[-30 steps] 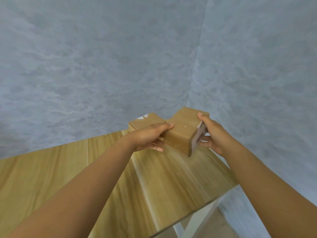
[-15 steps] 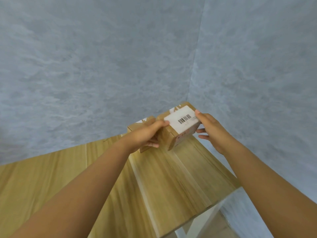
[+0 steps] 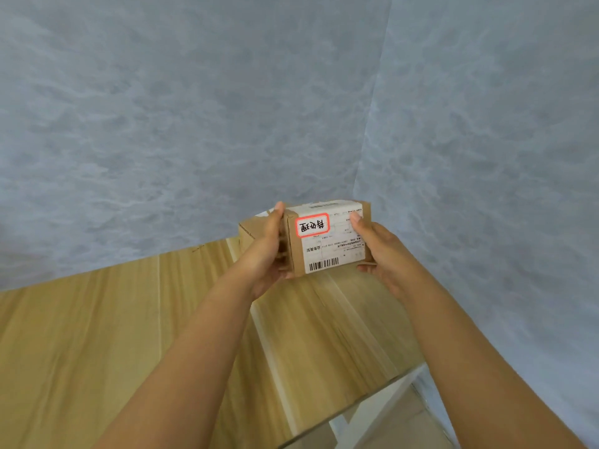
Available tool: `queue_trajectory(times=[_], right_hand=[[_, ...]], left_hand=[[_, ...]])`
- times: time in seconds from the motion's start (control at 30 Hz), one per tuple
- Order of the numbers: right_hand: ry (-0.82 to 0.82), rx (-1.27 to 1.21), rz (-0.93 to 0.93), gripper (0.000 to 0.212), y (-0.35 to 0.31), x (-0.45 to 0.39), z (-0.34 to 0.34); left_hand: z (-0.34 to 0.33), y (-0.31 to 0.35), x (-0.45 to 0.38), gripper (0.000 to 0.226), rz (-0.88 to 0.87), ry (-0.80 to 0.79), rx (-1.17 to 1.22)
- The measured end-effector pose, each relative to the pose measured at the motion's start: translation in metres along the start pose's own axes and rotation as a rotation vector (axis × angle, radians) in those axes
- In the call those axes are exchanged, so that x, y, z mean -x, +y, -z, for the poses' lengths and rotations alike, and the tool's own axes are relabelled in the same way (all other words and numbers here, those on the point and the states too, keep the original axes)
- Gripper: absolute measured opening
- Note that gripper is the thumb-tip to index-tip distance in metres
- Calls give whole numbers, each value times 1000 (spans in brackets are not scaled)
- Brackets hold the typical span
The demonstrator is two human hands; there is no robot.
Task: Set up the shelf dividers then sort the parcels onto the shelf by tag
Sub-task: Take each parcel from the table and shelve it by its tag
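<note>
- Above the light wooden shelf board (image 3: 136,335), both hands grip a small brown cardboard parcel (image 3: 327,241); left hand (image 3: 265,254) and right hand (image 3: 379,251) curl round its ends.
- Behind it, a second brown box (image 3: 251,233) sits on the board.
- Likely step: reading the red-bordered tag (image 3: 312,225); next, choosing its section.

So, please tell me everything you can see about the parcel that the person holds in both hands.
The held parcel is a small brown cardboard box, lifted above the wooden shelf and tilted toward the camera. Its facing side carries a white shipping label with a barcode and small print, plus a red-bordered tag with handwritten characters, upside down in this view. The left hand grips its left end, the right hand its right end. Another cardboard box sits behind it.
</note>
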State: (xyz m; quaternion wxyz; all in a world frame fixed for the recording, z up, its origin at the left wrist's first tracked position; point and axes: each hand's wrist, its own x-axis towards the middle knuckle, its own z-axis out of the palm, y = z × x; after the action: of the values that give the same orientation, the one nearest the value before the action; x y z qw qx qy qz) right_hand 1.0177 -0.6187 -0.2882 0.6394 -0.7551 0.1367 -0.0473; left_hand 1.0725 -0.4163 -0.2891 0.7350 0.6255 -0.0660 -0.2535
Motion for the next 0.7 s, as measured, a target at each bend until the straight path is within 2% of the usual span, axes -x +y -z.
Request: queue_trajectory(times=[0.13, 0.2, 0.27, 0.37, 0.4, 0.47, 0.53, 0.63, 0.7], right_hand=[[74, 76, -62, 56, 12, 0, -8], [131, 78, -41, 52, 16, 1, -10], [215, -27, 30, 48, 18, 1, -15], [246, -277, 38, 71, 15, 3, -26], [205, -317, 10, 75, 14, 4, -30], [19, -373, -24, 65, 12, 9, -38], [-104, -369, -24, 56, 10, 15, -40], [-134, -264, 43, 52, 5, 18, -27], [-241, -116, 80, 51, 0, 20, -16]], left_hand=[[-1, -22, 15, 66, -30, -43, -56], [-1, -32, 18, 58, -46, -34, -26], [-1, -38, 19, 44, -40, 20, 62], [-7, -43, 21, 31, -25, 87, 355], [-10, -44, 20, 32, -30, 100, 435], [-18, -46, 21, 31, -58, 85, 500], [-20, -47, 22, 32, -93, 42, 425], [-15, -39, 28, 31, -113, 9, 207], [-6, -33, 29, 45, -103, 4, 177]])
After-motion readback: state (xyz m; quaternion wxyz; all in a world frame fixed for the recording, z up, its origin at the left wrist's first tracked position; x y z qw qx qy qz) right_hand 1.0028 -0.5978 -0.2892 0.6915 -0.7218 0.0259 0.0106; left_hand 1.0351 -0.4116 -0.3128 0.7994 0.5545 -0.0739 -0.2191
